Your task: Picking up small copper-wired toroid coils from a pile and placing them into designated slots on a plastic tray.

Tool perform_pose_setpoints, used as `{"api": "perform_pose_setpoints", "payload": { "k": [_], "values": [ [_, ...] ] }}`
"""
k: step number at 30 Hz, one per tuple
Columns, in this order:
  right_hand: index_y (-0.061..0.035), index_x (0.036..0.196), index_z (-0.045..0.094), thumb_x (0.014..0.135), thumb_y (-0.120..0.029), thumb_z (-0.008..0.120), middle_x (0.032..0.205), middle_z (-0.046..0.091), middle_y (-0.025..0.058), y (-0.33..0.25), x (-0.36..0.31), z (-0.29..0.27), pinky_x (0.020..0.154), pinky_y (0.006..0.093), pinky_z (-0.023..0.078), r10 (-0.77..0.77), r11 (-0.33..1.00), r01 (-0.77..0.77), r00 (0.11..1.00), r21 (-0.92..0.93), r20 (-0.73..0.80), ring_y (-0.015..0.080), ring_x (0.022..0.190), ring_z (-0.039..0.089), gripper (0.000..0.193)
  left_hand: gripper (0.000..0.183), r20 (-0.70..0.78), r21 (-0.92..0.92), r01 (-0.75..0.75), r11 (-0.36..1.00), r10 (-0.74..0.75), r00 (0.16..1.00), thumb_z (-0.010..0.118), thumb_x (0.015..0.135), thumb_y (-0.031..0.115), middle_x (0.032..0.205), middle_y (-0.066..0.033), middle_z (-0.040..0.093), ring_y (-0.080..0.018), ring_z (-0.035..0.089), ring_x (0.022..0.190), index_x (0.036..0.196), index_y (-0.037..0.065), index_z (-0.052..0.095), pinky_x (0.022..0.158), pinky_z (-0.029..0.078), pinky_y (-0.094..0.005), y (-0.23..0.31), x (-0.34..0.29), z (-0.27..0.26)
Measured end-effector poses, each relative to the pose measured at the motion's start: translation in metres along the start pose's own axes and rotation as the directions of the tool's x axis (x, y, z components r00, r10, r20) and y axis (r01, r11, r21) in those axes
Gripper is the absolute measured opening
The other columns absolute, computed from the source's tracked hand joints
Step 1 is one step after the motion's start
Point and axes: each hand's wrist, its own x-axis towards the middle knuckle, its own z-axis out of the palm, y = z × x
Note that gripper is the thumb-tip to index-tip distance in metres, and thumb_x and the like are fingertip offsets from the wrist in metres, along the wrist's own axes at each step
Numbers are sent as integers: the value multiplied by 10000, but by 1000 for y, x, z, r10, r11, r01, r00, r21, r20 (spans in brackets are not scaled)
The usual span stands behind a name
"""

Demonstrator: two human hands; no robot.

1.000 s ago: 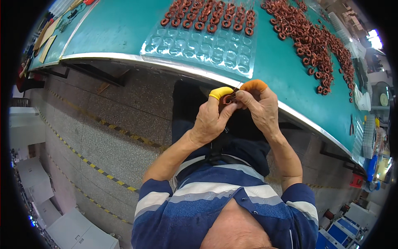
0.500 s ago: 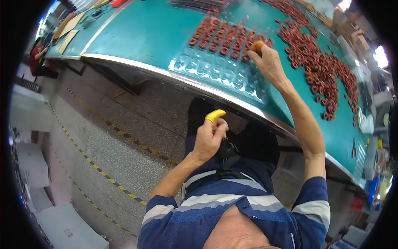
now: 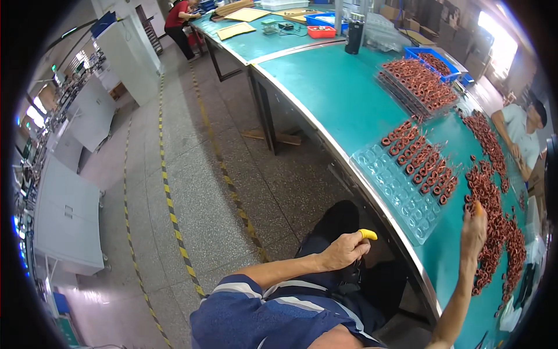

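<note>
My left hand [image 3: 347, 251], a yellow finger cot [image 3: 367, 234] on one finger, is held in front of my body, off the table. Its fingers are curled in; anything inside them is hidden. At the long pile of reddish-brown wire-wound rings [image 3: 494, 250], my right hand [image 3: 474, 234] wears an orange finger cot [image 3: 478, 208]. Its fingers are bent together against the pile's near edge, and what they grip cannot be made out. Between the hands lies a clear plastic tray [image 3: 386, 189] with round pockets. Rows of rings with wire leads [image 3: 419, 160] fill its far part; the near pockets hold none.
Beyond the tray stand stacked trays full of rings [image 3: 417, 87] and a blue bin [image 3: 444, 64]. A dark bottle [image 3: 354, 35] and a red box [image 3: 321, 31] are farther along the green table [image 3: 325, 81]. Another person [image 3: 520, 131] sits across the table; one in red [image 3: 179, 26] stands far off.
My view has swung left and up, showing more floor and table. My right hand has moved from the tray's filled rows to the ring pile. The left hand stays curled before my body.
</note>
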Motion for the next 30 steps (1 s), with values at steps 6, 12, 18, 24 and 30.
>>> {"api": "perform_pose_setpoints", "payload": {
  "k": [6, 12, 18, 24, 30],
  "values": [
    [-18, 1390, 395, 935, -179, 569, 1253, 522, 249, 140, -90, -21, 872, 422, 476, 465, 783, -227, 832, -579, 302, 333, 1061, 570, 513, 198, 93, 100, 39, 994, -48, 994, 515, 937, 120, 715, -88, 599, -166, 593, 610, 1034, -48, 556, 596, 490, -298, -16, -7, 6],
    [-71, 1236, 576, 922, -219, 568, 1201, 603, 169, 130, -106, -20, 869, 381, 501, 213, 951, -193, 975, -240, 59, 322, 1047, 609, 347, 215, 154, 168, 59, 984, -85, 984, 559, 924, 115, 788, -74, 657, -116, 613, 637, 1085, -17, 612, 607, 513, -260, -4, 9, 30],
    [-10, 1118, 633, 920, -166, 584, 814, 669, 115, 107, -76, -25, 653, 317, 512, 557, 787, -534, 830, 309, 16, 184, 713, 656, 257, 182, 133, 2, 111, 994, -110, 985, 533, 959, 88, 822, -42, 613, -78, 560, 675, 1098, -22, 572, 621, 463, -209, -6, 5, 29],
    [28, 1179, 567, 988, -259, 519, 1004, 683, 99, 119, -96, -49, 670, 231, 520, 682, 559, -507, 731, 656, -17, 137, 804, 666, 349, 201, 170, 2, 166, 986, -164, 972, 533, 967, 111, 836, -48, 616, -79, 563, 679, 1113, -24, 564, 625, 470, -209, -13, -1, 26],
    [35, 1120, 588, 1003, -277, 478, 984, 691, 108, 64, -91, -60, 870, 291, 507, 621, 322, -387, 775, 864, 115, 169, 902, 659, 351, 212, 227, -144, 243, 959, -207, 952, 500, 982, 115, 840, -48, 615, -78, 562, 681, 1134, -22, 557, 618, 461, -204, 23, 4, 45]
  ]
}}
